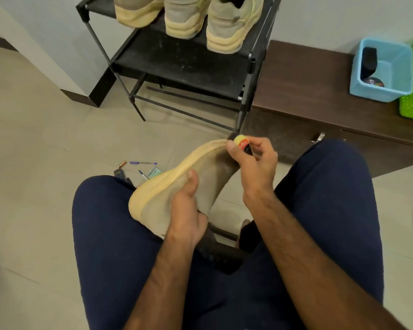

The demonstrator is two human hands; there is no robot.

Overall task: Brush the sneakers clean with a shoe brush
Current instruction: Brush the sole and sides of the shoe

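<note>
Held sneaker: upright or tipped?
Tipped: the sneaker lies on its side in the left hand, its yellow sole edge turned up and left.

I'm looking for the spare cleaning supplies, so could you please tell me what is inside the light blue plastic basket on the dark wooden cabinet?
Inside the light blue plastic basket a black block-shaped object leans against the left wall, and a small round patterned item lies on the bottom. The near wall hides the rest.

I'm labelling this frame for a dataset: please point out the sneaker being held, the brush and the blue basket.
sneaker (pixel 177 173): head view, on its pale sole edge.
brush (pixel 241 142): head view, on its yellow-red end.
blue basket (pixel 377 92): head view, on its front wall.
</note>
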